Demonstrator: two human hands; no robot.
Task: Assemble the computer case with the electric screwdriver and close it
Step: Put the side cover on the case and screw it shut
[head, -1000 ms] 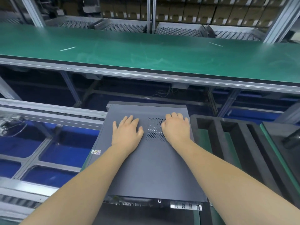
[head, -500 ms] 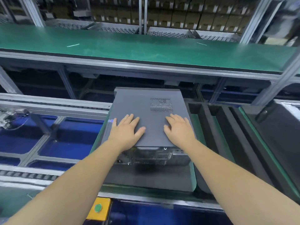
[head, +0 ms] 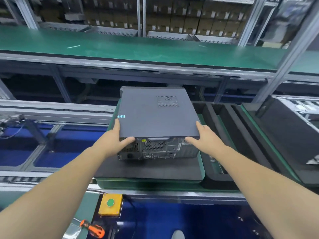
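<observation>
My left hand (head: 115,141) and right hand (head: 203,137) hold the near corners of the computer case (head: 155,116), lying on the dark pad (head: 146,167). Lid looks on. Next, I think, screws.

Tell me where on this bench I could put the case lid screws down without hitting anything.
Free: the dark mat in front of the grey computer case, and the long green conveyor belt behind. Crowded: the case's near corners, held by the left hand and right hand, and the slotted black foam tray.
</observation>
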